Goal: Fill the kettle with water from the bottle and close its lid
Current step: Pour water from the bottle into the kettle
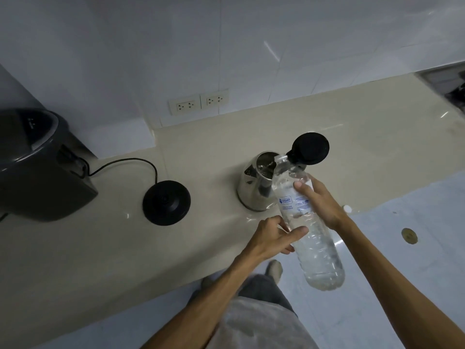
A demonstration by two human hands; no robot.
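A steel kettle [251, 187] stands on the beige counter, its black lid [310, 148] swung open and upright at the back. A clear plastic water bottle [305, 222] is tilted with its uncapped mouth over the kettle's opening. My right hand [319, 200] grips the bottle at its label. My left hand [274, 235] holds the bottle lower down from the left side. Water is visible inside the bottle.
The kettle's black round base [166, 202] with its cord lies to the left on the counter [125, 248]. A dark grey appliance [37, 167] sits at the far left. A white bottle cap [348, 208] lies right of the kettle. Wall sockets [198, 103] are behind.
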